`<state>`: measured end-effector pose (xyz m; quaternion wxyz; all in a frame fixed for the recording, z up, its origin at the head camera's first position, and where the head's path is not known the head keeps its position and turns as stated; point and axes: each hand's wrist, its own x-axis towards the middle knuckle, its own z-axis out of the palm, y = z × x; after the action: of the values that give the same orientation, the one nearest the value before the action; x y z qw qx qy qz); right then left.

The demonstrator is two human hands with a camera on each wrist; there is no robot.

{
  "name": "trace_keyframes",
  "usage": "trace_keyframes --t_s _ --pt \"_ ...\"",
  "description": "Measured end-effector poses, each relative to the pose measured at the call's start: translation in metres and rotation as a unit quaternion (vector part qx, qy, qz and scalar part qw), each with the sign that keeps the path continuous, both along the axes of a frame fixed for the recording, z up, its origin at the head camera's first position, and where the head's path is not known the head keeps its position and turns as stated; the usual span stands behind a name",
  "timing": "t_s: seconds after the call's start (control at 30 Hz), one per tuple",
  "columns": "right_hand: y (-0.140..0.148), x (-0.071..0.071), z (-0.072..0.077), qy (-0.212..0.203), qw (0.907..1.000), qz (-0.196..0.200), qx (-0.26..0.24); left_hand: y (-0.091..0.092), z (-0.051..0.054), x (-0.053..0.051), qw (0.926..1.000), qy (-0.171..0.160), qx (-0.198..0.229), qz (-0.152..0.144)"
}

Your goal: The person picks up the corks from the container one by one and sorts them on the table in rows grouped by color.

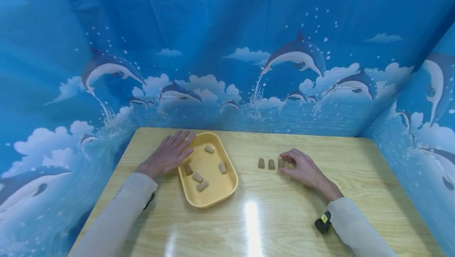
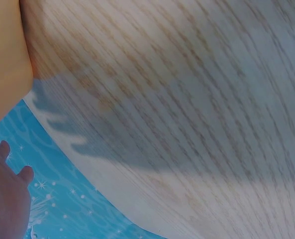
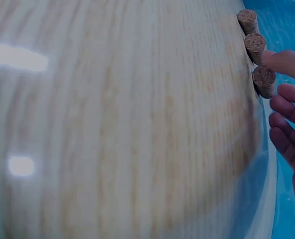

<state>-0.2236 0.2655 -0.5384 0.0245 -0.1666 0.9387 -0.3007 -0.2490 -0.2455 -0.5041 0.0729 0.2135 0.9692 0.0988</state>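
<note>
Rough corks point(image 3: 264, 79), plastic tray point(image 1: 207, 161), glossy wood-grain table point(image 1: 291, 213)

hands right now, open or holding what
Left hand: open, at the left side of the tray.
Right hand: closed around the rightmost cork.

Lower centre: one tray point(image 1: 206, 162), five corks point(image 1: 209, 149); right of centre: three corks point(image 1: 271, 165); one left hand point(image 1: 170, 153), one right hand point(image 1: 303, 169).

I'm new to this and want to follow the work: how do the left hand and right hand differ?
The left hand has its fingers outstretched; the right hand has curved ones. The left hand lies at the left edge of the yellow tray, while the right hand pinches a cork at the end of a row on the table. Both are bare and come out of light sleeves.
</note>
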Motion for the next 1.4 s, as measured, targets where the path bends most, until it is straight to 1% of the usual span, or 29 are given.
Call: trace_keyframes --t_s 0.2,0.33,0.43,0.6,0.8,0.93,1.03,1.1,1.23,1.4 --pt "0.000 -0.001 -0.001 -0.003 0.9999 0.013 0.005 0.001 0.000 0.000 1.0000 0.002 -0.005 0.002" --pt "-0.001 -0.002 0.001 -0.006 0.9999 0.008 0.002 0.002 -0.001 0.001 1.0000 0.002 -0.002 0.003" --pt "-0.003 -0.004 0.003 0.001 1.0000 0.004 -0.002 0.001 0.000 0.001 1.0000 0.001 0.001 0.004" --pt "-0.012 -0.009 0.010 0.017 0.9996 0.017 -0.015 0.000 0.000 0.002 1.0000 -0.001 0.002 0.004" --pt "-0.039 -0.014 0.020 0.026 0.9975 0.053 -0.039 0.000 -0.003 0.000 1.0000 0.000 0.001 0.004" --pt "-0.062 -0.018 0.025 0.021 0.9953 0.076 -0.056 0.001 -0.004 0.000 1.0000 0.000 -0.002 0.005" --pt "-0.079 -0.020 0.030 0.018 0.9934 0.092 -0.067 0.001 -0.003 0.000 1.0000 0.001 -0.007 0.007" --pt "-0.090 -0.021 0.032 0.023 0.9924 0.100 -0.067 0.001 -0.002 0.000 0.9999 0.003 -0.009 0.008" --pt "-0.110 -0.023 0.035 0.032 0.9915 0.111 -0.060 0.002 -0.002 -0.001 1.0000 0.004 -0.005 0.007" --pt "-0.133 -0.024 0.039 0.028 0.9889 0.127 -0.072 0.002 0.000 0.000 1.0000 0.004 -0.001 0.005"
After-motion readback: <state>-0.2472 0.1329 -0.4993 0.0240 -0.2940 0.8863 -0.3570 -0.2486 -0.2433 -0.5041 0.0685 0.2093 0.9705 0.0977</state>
